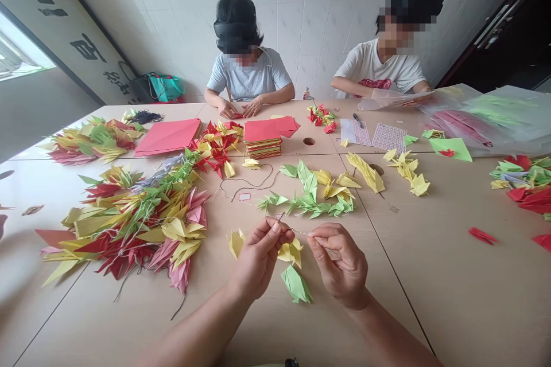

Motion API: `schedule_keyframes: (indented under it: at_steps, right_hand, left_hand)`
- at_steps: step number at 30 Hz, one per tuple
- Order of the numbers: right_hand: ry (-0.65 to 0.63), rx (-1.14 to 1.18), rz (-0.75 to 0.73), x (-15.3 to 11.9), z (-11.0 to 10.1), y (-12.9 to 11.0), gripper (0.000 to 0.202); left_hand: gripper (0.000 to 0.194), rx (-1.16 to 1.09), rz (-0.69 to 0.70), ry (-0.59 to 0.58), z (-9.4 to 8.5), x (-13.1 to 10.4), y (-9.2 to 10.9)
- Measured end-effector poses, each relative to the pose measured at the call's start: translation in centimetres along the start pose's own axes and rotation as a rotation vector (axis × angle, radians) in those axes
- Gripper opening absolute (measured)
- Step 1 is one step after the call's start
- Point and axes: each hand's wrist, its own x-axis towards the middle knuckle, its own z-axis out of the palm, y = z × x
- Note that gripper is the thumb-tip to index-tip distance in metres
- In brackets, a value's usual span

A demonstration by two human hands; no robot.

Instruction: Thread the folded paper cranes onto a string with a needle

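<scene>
Thread (300, 233) held btwn L hand (263, 246) & R hand (342, 258), lower ctr of frame.
Thumbs & fingertips pinched shut on it, both sides; poss. needle (281, 217) at L fingertips, too small to be sure. Green folded piece (296, 284) just below; green folded strand (321, 206) above, mid-frame; multicolor paper pile (150, 212) at left; pale-blue-tee person (249, 77), top ctr.
</scene>
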Motion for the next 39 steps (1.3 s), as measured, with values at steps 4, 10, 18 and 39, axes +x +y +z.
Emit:
schedule_keyframes:
  at_steps: [4,10,18,39]
  right_hand:
    - [0.018,0.093,0.135,-0.11,-0.01,0.31,0.017]
    - [0.049,0.293,0.340,0.01,-0.15,0.57,0.010]
    - [-0.026,0.435,0.462,0.21,-0.36,0.54,0.007]
    - [-0.157,0.054,0.167,0.23,0.08,0.34,0.014]
  left_hand:
    - [0.017,0.041,-0.021,0.003,-0.06,-0.05,0.19]
    - [0.019,0.103,0.003,0.071,-0.30,0.15,0.14]
    - [0.022,0.210,-0.083,0.001,-0.56,0.39,-0.43]
    - [0.018,0.122,-0.079,-0.033,-0.27,-0.02,-0.12]
